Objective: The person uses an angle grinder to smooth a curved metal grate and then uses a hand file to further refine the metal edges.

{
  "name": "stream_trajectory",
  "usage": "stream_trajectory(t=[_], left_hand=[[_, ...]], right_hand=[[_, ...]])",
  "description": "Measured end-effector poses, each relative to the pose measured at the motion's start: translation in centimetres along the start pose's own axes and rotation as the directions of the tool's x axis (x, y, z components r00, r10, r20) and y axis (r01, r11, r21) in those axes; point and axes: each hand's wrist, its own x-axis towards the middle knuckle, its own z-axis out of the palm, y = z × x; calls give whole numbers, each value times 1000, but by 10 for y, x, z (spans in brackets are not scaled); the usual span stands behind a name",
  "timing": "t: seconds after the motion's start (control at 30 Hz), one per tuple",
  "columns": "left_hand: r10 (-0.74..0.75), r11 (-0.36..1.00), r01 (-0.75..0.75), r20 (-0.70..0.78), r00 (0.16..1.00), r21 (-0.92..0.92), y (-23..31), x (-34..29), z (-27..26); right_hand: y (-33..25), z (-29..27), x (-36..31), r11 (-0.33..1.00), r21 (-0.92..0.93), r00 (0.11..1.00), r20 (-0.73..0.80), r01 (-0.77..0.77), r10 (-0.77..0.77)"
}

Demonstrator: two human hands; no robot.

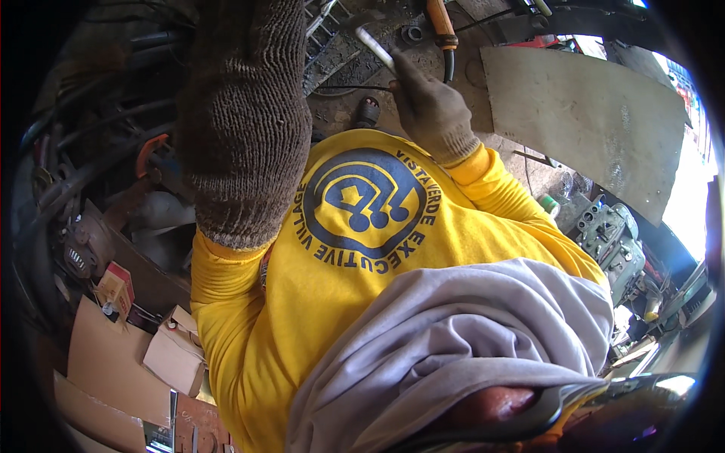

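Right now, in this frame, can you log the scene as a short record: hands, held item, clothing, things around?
Left hand: brown knit glove, raised close to the camera; fingertips out of frame, so grip unclear
Right hand: gloved, closed around a slim pale rod
Clothing: yellow long-sleeved shirt, grey cloth draped above it
Near right hand: orange handle with a dark cable
Right side: flat sheet, metal machine part
Left side: cardboard box
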Motion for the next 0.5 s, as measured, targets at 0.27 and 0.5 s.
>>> stream_trajectory(t=[0.27, 0.5], left_hand=[[-6, 1000, 6, -2, 1000, -6, 1, -2, -3], [-12, 1000, 12, 12, 1000, -6, 3, -4, -5]], right_hand=[[-4, -8, 4, 999, 31, 998, -47, 42, -40], [-5, -10, 9, 991, 84, 972, -219, 100, -79]])
